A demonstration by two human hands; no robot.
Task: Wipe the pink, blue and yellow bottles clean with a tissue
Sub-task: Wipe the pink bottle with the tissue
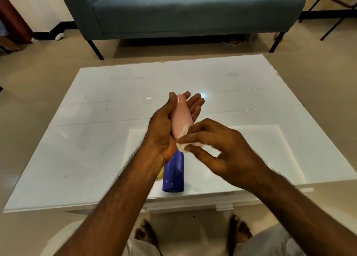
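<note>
My left hand [164, 132] holds the pink bottle [181, 118] above the table, its cap pointing away from me. My right hand [218, 149] pinches a white tissue [183, 146] against the bottle's lower end. Under my hands the blue bottle [173, 174] lies on the white table [96, 139] near the front edge. A bit of the yellow bottle [160, 173] shows just left of the blue one; my left forearm hides most of it.
A blue-grey sofa [183, 14] stands on the floor beyond the table. My bare feet [146, 234] and knees are below the table's front edge. A dark metal frame [328, 14] stands at the far right.
</note>
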